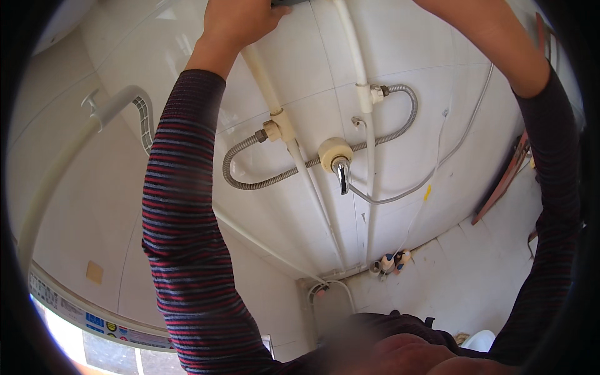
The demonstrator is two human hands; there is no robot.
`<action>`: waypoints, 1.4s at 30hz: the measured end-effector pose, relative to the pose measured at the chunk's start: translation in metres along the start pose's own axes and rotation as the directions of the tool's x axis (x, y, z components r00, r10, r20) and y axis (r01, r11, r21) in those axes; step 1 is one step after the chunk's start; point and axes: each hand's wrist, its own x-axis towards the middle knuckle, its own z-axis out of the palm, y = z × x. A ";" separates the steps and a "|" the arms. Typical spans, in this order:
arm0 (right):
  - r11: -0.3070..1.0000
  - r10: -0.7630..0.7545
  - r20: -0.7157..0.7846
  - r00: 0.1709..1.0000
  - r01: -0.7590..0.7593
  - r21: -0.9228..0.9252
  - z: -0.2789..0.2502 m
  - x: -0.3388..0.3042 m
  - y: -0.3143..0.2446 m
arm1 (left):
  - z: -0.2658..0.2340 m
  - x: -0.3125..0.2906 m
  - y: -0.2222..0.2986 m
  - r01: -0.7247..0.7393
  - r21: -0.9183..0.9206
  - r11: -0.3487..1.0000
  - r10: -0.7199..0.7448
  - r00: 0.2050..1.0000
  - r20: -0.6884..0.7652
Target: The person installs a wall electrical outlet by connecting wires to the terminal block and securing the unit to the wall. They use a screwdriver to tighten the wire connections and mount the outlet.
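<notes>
Both my arms, in striped sleeves, reach up along a white tiled wall [281, 81]. My left hand [240, 22] is at the upper edge, its thumb against a dark grey thing [291, 2] that is mostly cut off; the other fingers are hidden. Of my right arm only the forearm [494, 37] shows, and the hand lies outside the picture. Below my hands is a chrome tap [342, 172] on a round cream base [334, 153]. Braided hoses join it to a left valve [273, 129] and a right valve [375, 94] on white pipes.
A thin grey hose [425, 185] loops to the right of the tap. At left stand a bent white pipe [62, 159] and a rounded white edge with coloured labels [112, 325]. Several bottles [390, 261] stand at the wall's foot. A reddish-brown board [503, 178] leans at right.
</notes>
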 end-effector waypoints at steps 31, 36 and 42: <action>0.989 -0.096 0.081 0.992 0.104 -0.104 -0.018 0.014 -0.009 | 0.000 0.010 0.008 -0.030 -0.050 0.998 0.027 0.999 -0.044; 0.988 -0.004 0.203 0.979 0.035 -0.149 -0.014 0.021 0.000 | 0.000 0.008 0.008 0.003 -0.048 0.999 -0.005 1.000 -0.030; 0.992 0.006 0.214 0.977 0.022 -0.126 -0.007 0.018 -0.004 | -0.007 0.002 0.000 -0.005 -0.079 0.997 0.003 1.000 -0.029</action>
